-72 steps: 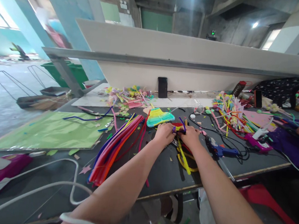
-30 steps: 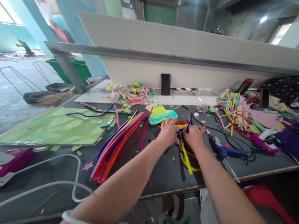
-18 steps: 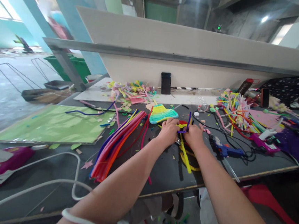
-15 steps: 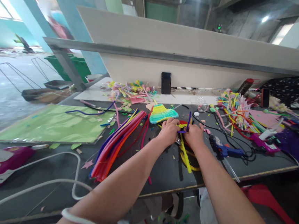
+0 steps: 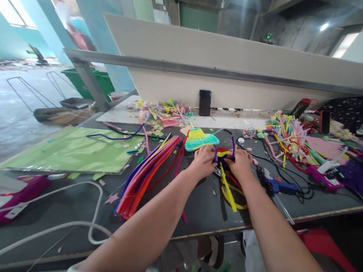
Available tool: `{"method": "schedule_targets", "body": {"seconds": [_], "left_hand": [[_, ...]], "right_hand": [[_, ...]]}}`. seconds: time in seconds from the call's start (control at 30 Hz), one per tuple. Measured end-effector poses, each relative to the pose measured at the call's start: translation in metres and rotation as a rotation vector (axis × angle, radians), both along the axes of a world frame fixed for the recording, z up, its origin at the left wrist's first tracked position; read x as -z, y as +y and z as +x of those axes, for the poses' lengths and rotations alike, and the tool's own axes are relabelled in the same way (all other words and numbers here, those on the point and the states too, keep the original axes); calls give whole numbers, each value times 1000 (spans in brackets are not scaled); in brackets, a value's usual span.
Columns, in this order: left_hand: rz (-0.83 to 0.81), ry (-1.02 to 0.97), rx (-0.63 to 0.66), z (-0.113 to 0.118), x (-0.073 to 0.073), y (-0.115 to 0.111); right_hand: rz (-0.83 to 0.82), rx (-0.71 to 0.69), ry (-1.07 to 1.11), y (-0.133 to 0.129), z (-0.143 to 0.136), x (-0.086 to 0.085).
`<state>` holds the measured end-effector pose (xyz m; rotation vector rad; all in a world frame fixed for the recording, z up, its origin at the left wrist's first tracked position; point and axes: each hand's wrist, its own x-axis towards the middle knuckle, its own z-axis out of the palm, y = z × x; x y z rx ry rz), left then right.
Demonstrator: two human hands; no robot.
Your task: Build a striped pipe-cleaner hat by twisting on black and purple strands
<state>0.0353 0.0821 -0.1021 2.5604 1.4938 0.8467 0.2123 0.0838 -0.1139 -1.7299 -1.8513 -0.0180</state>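
Between my two hands runs a dark blue pipe cleaner (image 5: 233,148), one end of it sticking up by the right fingers. My left hand (image 5: 204,160) is closed on its left part, and my right hand (image 5: 240,163) pinches the other side. Yellow pipe cleaners (image 5: 227,188) and a red piece lie just below and behind the fingers. Past the left hand rests a flat yellow and turquoise pipe-cleaner shape (image 5: 202,139). A bundle of red, pink, orange and blue pipe cleaners (image 5: 147,177) lies left of my left forearm.
A blue glue gun (image 5: 280,186) with its cord lies to the right. At left are a green sheet (image 5: 69,149), a magenta power strip (image 5: 1,200) and a white cable (image 5: 98,213). A phone (image 5: 204,103) leans on the back panel between heaps of pipe-cleaner pieces (image 5: 163,111).
My hands have moved slightly apart, and the dark blue pipe cleaner between them has changed its bend. The whole view has shifted a little.
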Motion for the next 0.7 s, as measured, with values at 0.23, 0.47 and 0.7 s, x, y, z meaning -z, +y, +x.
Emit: {"method": "schedule_targets", "body": {"seconds": [0.23, 0.47, 0.7], "left_hand": [[-12, -91, 0, -1, 8, 6], [-85, -158, -63, 4, 7, 12], [-87, -210, -24, 18, -2, 10]], "right_hand": [[41, -40, 29, -1, 4, 1], [48, -103, 111, 2, 5, 6], [24, -153, 47, -5, 4, 3]]}}
